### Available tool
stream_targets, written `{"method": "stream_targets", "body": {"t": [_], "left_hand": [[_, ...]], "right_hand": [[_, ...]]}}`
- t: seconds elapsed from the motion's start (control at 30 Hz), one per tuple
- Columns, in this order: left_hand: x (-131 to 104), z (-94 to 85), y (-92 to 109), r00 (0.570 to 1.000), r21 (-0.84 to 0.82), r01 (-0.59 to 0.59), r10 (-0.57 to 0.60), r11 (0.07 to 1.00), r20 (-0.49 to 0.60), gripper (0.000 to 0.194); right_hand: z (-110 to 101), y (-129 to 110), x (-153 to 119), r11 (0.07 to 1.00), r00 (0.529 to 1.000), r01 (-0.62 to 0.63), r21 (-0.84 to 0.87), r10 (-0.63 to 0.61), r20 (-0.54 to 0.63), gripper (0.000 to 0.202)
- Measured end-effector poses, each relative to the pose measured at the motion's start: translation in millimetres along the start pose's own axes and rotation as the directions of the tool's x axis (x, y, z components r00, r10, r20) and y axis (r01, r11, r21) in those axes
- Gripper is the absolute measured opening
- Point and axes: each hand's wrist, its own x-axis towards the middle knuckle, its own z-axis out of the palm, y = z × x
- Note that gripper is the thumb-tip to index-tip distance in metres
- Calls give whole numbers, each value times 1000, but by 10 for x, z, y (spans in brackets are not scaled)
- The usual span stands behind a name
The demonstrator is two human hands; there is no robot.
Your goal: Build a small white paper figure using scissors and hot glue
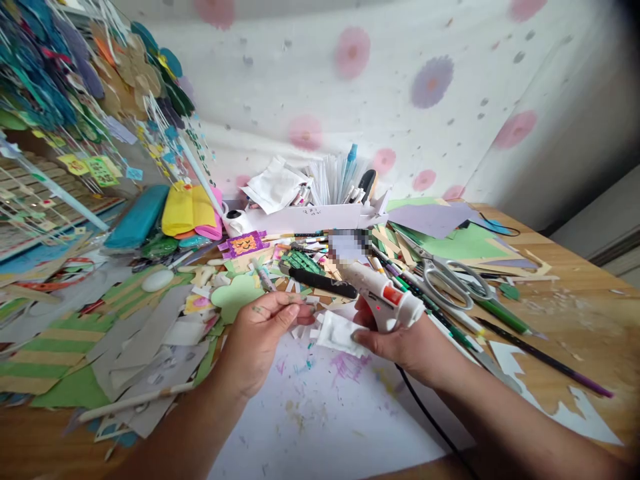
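Note:
My right hand (400, 343) is closed around a white hot glue gun (385, 297) with an orange-red patch; its nozzle points away and to the left. A black cord (425, 407) runs down from it. The thumb of that hand also rests on a small padded white packet (339, 333), which lies in front of my fingers. My left hand (263, 333) is held to the left of the packet, thumb and fingers pinched together. What they hold, if anything, I cannot make out. Beneath both hands lies a stained white sheet of paper (300, 427).
Paper scraps (65, 353) cover the left side. Scissors (450, 280), pens and a craft knife (505, 317) lie on the right. A white box (310, 219) with supplies stands behind, beside rolled coloured paper (187, 210). Decorated strings (165, 140) hang at upper left.

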Motion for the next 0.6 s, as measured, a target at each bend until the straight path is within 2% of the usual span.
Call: {"method": "stream_targets", "body": {"t": [0.1, 0.23, 0.33, 0.47, 0.6], "left_hand": [[-3, 4, -3, 1000, -33, 15, -16, 999, -14, 19], [7, -13, -10, 996, -47, 30, -34, 998, -85, 20], [8, -31, -19, 997, -50, 21, -25, 999, -74, 22], [-14, -56, -46, 999, 101, -22, 27, 995, -43, 19], [-46, -41, -41, 995, 271, -92, 101, 958, -18, 25]], "right_hand": [[-35, -17, 14, 998, 999, 36, 55, -36, -1, 27], [-24, -36, 23, 996, 1000, -5, 88, 6, -17, 28], [-13, -35, 27, 992, 1000, 4, 126, -2, -10, 27], [-21, -26, 32, 988, 999, 39, 146, -38, -8, 26], [-17, -57, 19, 998, 1000, 5, 69, -5, 8, 22]]}}
